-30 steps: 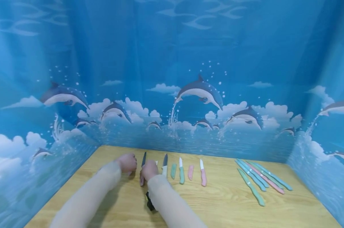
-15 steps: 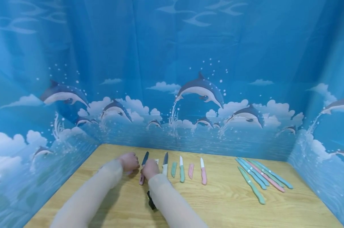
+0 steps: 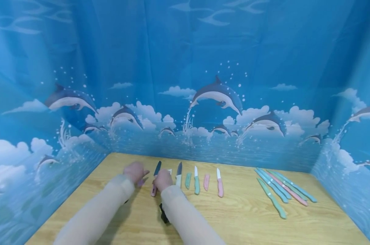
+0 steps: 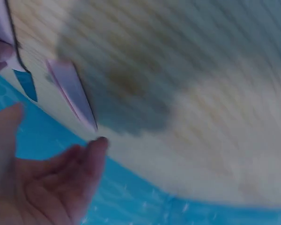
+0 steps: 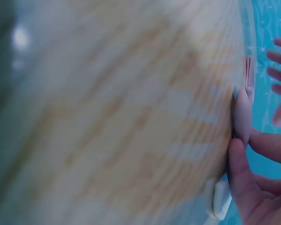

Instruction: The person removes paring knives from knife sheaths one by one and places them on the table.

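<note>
In the head view my left hand (image 3: 135, 172) is held above the table at the left, its fingers apart and holding nothing. Just beside it lies a pink knife sheath (image 4: 74, 91), flat on the wood in the left wrist view. My right hand (image 3: 163, 179) pinches the pink handle of a dark-bladed knife (image 3: 154, 190) between thumb and finger. That knife (image 5: 242, 115) lies close along the tabletop, blade pointing to the back. To its right is a white-handled knife (image 3: 179, 175) with a dark blade, and a small white piece (image 3: 170, 171) shows behind the right hand.
Rightward along the row lie a green sheath (image 3: 188, 180), a green-handled knife (image 3: 196, 182), a pink sheath (image 3: 206, 182) and a pink-handled knife (image 3: 220, 183). Several long pastel knives (image 3: 276, 190) are piled at the right. A dolphin-print curtain (image 3: 185, 85) surrounds the table (image 3: 240, 217).
My left hand has drawn slightly left and its fingers have spread, baring the pink sheath on the table. My right hand stays at the dark-bladed knife.
</note>
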The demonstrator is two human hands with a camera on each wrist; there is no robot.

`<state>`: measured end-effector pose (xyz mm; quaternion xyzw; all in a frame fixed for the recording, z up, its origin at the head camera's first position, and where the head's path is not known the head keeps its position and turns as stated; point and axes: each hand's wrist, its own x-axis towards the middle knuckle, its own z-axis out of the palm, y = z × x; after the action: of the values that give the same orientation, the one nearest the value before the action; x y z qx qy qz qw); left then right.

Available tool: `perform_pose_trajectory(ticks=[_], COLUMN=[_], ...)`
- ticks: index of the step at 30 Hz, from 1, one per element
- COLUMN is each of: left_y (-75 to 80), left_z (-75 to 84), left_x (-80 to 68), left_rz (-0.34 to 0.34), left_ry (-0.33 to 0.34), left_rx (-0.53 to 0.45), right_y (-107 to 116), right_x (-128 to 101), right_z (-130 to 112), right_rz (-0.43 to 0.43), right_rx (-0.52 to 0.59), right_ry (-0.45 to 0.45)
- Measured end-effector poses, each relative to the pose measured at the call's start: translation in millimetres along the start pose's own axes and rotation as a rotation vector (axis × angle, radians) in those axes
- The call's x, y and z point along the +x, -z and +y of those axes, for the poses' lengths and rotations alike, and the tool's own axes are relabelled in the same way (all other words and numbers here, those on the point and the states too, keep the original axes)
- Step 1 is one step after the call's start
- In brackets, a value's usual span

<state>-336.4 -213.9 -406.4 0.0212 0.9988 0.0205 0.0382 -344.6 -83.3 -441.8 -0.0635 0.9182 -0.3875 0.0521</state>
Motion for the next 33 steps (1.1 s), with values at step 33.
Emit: perform_pose_trajectory(ticks=[33], left_y=[-14.4], left_z=[5.2], left_x=[-11.4], left_rz=[0.043], left_ry=[0.039], left_rx=[-0.316], right_y=[170.9], right_x=[-39.1], right_z=[120.6], right_rz=[0.169], right_rx=[-0.319], right_ry=[-0.068])
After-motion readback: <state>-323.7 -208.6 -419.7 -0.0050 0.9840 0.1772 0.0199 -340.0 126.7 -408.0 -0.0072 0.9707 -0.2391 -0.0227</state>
